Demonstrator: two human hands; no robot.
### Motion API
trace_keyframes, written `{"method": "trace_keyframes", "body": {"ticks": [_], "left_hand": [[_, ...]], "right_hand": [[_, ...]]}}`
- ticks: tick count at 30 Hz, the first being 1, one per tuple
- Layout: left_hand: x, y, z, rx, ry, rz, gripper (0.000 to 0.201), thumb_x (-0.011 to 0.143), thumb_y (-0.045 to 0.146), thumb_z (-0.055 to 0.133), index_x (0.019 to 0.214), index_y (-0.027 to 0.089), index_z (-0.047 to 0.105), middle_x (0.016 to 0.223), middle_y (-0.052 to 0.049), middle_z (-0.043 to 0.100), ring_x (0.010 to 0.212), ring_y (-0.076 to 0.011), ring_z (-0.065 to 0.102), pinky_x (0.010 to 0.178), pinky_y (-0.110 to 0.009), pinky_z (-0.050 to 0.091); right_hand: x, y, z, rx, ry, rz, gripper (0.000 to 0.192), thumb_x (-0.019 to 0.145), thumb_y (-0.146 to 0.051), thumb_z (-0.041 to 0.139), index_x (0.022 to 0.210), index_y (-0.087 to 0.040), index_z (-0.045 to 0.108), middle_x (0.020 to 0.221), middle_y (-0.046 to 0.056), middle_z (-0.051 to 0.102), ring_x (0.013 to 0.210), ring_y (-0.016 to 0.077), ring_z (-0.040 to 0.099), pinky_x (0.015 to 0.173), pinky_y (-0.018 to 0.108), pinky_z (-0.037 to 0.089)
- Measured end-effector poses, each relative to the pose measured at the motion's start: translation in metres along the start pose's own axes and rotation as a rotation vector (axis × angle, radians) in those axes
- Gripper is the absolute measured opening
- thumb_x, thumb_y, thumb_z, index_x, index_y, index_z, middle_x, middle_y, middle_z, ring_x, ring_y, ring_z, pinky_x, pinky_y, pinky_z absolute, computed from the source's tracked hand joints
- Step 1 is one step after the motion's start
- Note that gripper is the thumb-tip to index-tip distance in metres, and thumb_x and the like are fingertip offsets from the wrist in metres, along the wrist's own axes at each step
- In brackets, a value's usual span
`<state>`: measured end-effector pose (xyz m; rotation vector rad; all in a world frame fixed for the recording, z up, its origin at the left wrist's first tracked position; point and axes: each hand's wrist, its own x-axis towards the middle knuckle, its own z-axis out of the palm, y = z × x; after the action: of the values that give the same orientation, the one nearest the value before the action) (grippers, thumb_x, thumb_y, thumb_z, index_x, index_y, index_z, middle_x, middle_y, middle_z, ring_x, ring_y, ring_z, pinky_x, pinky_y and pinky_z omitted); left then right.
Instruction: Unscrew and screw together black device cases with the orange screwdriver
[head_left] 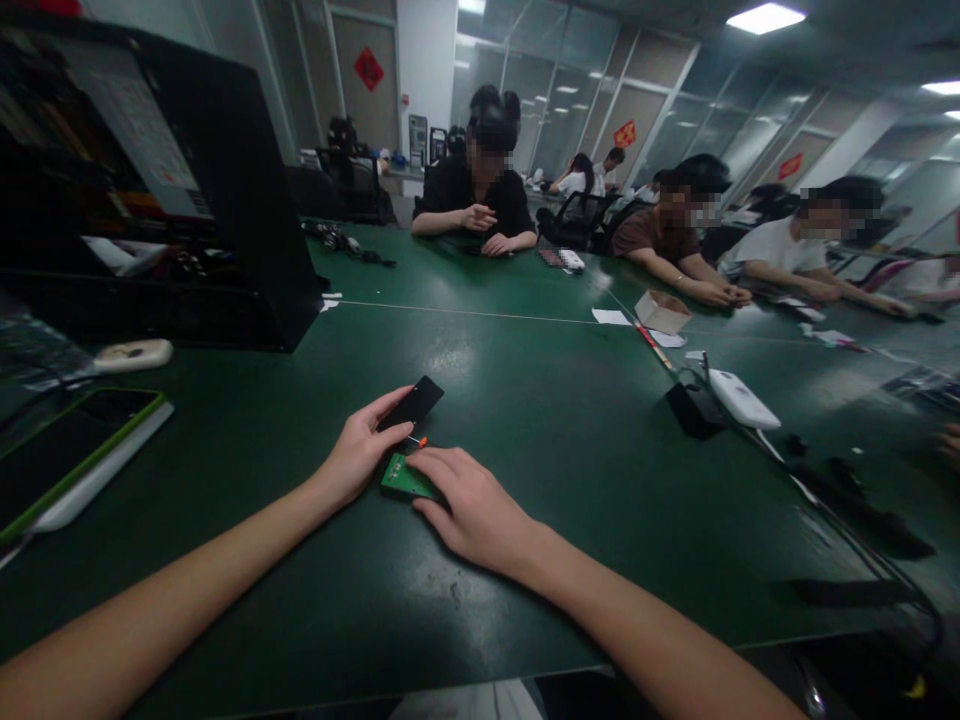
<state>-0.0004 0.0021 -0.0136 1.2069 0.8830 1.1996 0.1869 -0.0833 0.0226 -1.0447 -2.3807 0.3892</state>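
Note:
My left hand [358, 450] rests on the green table [525, 400], its fingers pinching the near end of a flat black rectangular piece [414, 401] that lies on the tabletop. My right hand [469, 505] lies palm down just to the right, fingers covering part of a small green circuit board [400, 479]. A short red and white wire [418, 441] shows between the black piece and the board. The two hands nearly touch at the board.
A big black box [217, 180] stands at the left, with a tablet in a green case [75, 450] and a white mouse [133, 354] near it. At the right lie a black block [694, 408], a white device [742, 398], cables and a cardboard box [661, 310]. Several people sit along the far side.

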Motion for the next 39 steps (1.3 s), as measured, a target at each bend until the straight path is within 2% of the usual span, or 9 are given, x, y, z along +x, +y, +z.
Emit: {"method": "trace_keyframes", "body": {"ticks": [7,15,21,23,27,29,33,36,39], "left_hand": [[0.000,0.001,0.000,-0.087,-0.055,-0.051,0.072,0.066,0.014,0.071,0.137,0.013,0.061,0.144,-0.015,0.062,0.138,-0.0358,0.053,0.119,-0.050,0.036],[-0.001,0.009,0.003,-0.033,-0.101,-0.092,0.075,0.064,0.012,0.063,0.138,0.011,0.055,0.115,-0.012,0.074,0.112,-0.0296,0.069,0.105,-0.044,0.049],[0.001,0.006,0.002,-0.073,-0.072,-0.111,0.068,0.067,0.018,0.076,0.132,0.012,0.057,0.113,-0.010,0.073,0.107,-0.0264,0.071,0.105,-0.042,0.049],[0.001,0.005,0.002,-0.066,-0.060,-0.116,0.063,0.068,0.021,0.078,0.128,0.012,0.060,0.109,-0.010,0.073,0.103,-0.0254,0.071,0.103,-0.042,0.050],[-0.002,0.007,0.003,-0.034,-0.094,-0.154,0.053,0.072,0.025,0.080,0.121,0.012,0.065,0.101,-0.008,0.075,0.095,-0.0228,0.072,0.096,-0.039,0.051],[-0.005,0.009,0.006,-0.018,-0.106,-0.164,0.047,0.073,0.026,0.080,0.117,0.013,0.068,0.100,-0.008,0.075,0.095,-0.0221,0.071,0.094,-0.036,0.052],[-0.011,0.012,0.012,-0.008,-0.117,-0.168,0.039,0.074,0.026,0.081,0.110,0.015,0.071,0.098,-0.006,0.075,0.094,-0.0202,0.071,0.090,-0.032,0.053],[-0.017,0.015,0.017,-0.026,-0.134,-0.158,0.035,0.075,0.027,0.081,0.107,0.016,0.071,0.097,-0.005,0.075,0.093,-0.0195,0.070,0.089,-0.031,0.054],[-0.022,0.015,0.021,-0.039,-0.153,-0.131,0.031,0.077,0.027,0.080,0.104,0.016,0.071,0.098,-0.005,0.075,0.094,-0.0195,0.070,0.088,-0.031,0.055]], "right_hand": [[-0.048,0.013,-0.060,-0.092,0.217,0.052,0.041,0.097,-0.022,0.057,0.138,-0.024,0.051,0.138,0.011,0.062,0.127,0.0219,0.060,0.109,0.043,0.052],[-0.204,0.138,-0.181,-0.708,0.403,0.694,0.040,0.091,-0.051,0.055,0.118,-0.023,0.064,0.115,0.018,0.072,0.099,0.0349,0.073,0.078,0.046,0.058],[-0.281,0.176,-0.203,-0.736,0.384,1.075,0.036,0.079,-0.056,0.060,0.103,-0.030,0.067,0.090,0.018,0.071,0.081,0.0410,0.071,0.059,0.052,0.054],[-0.272,0.171,-0.197,-0.795,0.432,1.011,0.043,0.083,-0.058,0.056,0.114,-0.029,0.065,0.101,0.020,0.070,0.096,0.0450,0.070,0.070,0.058,0.057],[-0.207,0.136,-0.168,-0.918,0.493,0.601,0.062,0.097,-0.050,0.047,0.152,-0.022,0.040,0.142,0.022,0.055,0.135,0.0442,0.052,0.110,0.063,0.045],[-0.161,0.108,-0.145,-0.826,0.484,0.387,0.054,0.097,-0.047,0.051,0.143,-0.020,0.051,0.138,0.020,0.058,0.128,0.0408,0.058,0.106,0.060,0.050],[-0.075,0.050,-0.093,-0.668,0.112,0.039,0.054,0.097,-0.041,0.059,0.144,-0.016,0.051,0.152,0.022,0.047,0.139,0.0368,0.049,0.110,0.056,0.049],[-0.029,0.019,-0.059,-0.593,-0.021,-0.100,0.065,0.093,-0.052,0.062,0.145,-0.014,0.051,0.154,0.024,0.045,0.136,0.0391,0.051,0.106,0.055,0.052],[-0.008,0.010,-0.037,-0.575,-0.030,-0.170,0.048,0.099,-0.033,0.057,0.141,-0.010,0.056,0.144,0.023,0.057,0.120,0.0331,0.063,0.095,0.049,0.059]]}}
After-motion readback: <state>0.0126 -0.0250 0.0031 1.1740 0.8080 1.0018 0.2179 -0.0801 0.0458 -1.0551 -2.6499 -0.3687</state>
